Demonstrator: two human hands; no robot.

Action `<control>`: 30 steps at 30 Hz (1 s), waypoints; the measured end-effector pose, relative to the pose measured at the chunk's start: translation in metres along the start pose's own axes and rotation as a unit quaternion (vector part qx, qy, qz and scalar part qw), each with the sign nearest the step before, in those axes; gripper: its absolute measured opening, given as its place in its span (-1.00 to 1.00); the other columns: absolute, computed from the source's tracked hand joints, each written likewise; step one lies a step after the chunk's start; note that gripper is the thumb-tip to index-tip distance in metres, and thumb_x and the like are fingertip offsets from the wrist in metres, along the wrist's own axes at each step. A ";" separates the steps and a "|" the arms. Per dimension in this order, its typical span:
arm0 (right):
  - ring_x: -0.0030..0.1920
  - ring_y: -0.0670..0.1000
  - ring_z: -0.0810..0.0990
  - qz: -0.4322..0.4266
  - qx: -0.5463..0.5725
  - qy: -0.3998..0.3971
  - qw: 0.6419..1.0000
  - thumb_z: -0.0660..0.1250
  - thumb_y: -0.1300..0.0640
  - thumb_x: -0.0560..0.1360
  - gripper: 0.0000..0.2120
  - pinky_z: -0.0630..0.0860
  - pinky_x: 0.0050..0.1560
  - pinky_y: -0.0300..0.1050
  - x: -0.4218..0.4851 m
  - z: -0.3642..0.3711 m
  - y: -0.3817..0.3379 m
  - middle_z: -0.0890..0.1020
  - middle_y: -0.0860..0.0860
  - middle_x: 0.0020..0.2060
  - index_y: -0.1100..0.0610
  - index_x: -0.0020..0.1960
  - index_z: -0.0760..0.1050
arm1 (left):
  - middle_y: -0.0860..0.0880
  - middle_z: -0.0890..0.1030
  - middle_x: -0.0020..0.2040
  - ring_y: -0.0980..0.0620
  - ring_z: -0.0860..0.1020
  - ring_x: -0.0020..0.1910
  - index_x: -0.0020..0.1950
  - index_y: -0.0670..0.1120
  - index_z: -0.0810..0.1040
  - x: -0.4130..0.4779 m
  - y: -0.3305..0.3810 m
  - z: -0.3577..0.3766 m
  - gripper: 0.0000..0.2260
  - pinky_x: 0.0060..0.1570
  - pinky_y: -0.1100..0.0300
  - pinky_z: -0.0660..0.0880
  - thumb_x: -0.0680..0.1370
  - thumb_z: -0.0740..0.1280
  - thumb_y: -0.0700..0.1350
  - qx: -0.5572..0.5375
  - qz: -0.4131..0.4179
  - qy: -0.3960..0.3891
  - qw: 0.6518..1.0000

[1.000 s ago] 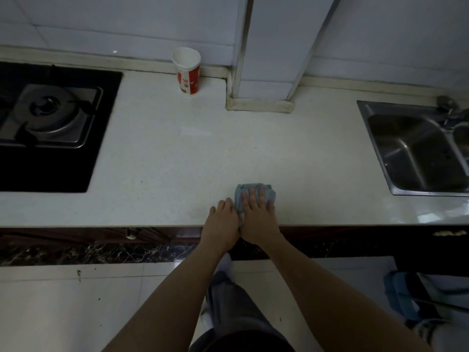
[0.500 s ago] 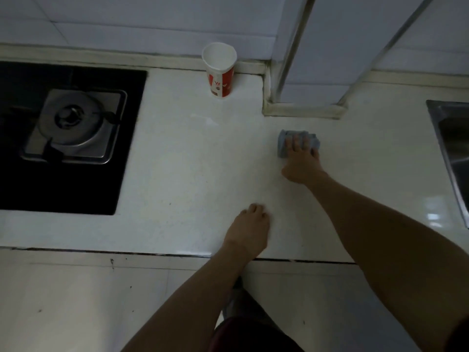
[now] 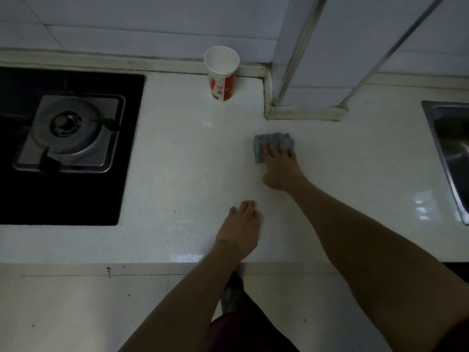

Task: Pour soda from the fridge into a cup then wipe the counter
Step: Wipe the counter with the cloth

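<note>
A folded blue-grey cloth (image 3: 261, 146) lies on the white counter (image 3: 182, 174), just in front of the tiled column. My right hand (image 3: 281, 166) presses flat on the cloth, fingers spread over it. My left hand (image 3: 241, 227) rests flat on the counter near the front edge, holding nothing. A red and white paper cup (image 3: 221, 74) stands upright at the back wall, left of the column; its inside looks white and I cannot tell its contents.
A black gas hob with a steel burner (image 3: 68, 133) fills the left of the counter. A steel sink (image 3: 449, 153) sits at the right edge. The tiled column (image 3: 330, 59) juts out at the back. Pale floor tiles lie below the counter edge.
My right hand pushed the cloth from the front edge up toward the column, then stayed near there. My left hand has stayed by the front edge.
</note>
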State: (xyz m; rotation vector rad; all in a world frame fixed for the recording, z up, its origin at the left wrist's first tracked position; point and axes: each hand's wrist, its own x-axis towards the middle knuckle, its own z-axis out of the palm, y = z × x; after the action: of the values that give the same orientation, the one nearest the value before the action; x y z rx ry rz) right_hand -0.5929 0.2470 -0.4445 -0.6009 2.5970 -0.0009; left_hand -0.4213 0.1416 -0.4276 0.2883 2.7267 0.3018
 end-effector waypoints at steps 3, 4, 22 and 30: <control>0.56 0.13 -0.28 0.008 -0.009 0.010 1.000 0.23 0.06 0.47 -0.14 -0.17 0.53 0.17 -0.041 0.023 -0.007 -0.19 0.06 0.58 0.11 0.59 -0.24 | -0.19 0.25 0.49 -0.13 0.26 0.41 0.40 -0.22 0.39 -0.016 -0.001 0.003 -0.63 0.36 -0.01 0.33 0.59 0.17 -0.20 0.010 0.004 -0.017 1.000; 0.56 0.13 -0.28 0.013 -0.007 0.013 1.000 0.23 0.06 0.47 -0.13 -0.16 0.52 0.17 -0.056 0.031 -0.010 -0.19 0.06 0.58 0.10 0.59 -0.23 | -0.20 0.24 0.49 -0.13 0.26 0.41 0.41 -0.22 0.38 -0.024 0.000 0.004 -0.62 0.34 -0.02 0.34 0.59 0.17 -0.20 0.020 0.009 -0.025 0.999; 0.55 0.18 -0.26 0.136 0.066 0.031 0.988 0.20 0.00 0.49 -0.17 -0.16 0.52 0.23 -0.223 0.126 -0.089 -0.17 0.11 0.58 0.12 0.59 -0.20 | -0.24 0.24 0.49 -0.18 0.30 0.40 0.50 -0.28 0.21 -0.146 -0.025 0.051 -0.45 0.36 -0.06 0.34 0.56 0.25 -0.11 0.087 0.024 -0.016 0.996; 0.54 0.18 -0.31 0.093 0.058 0.044 0.993 0.25 -0.07 0.48 -0.11 -0.18 0.50 0.28 -0.210 0.132 -0.155 -0.19 0.14 0.57 0.14 0.59 -0.20 | -0.15 0.43 0.27 -0.08 0.41 0.21 0.32 -0.20 0.43 -0.148 -0.040 0.046 -0.69 0.19 0.04 0.46 0.61 0.18 -0.12 0.029 0.023 -0.002 0.999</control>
State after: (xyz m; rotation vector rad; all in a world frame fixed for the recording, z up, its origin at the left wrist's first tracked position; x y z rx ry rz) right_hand -0.3032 0.2078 -0.4521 -0.3232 2.7064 -0.1200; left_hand -0.2753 0.0752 -0.4272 0.3676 2.7312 0.2334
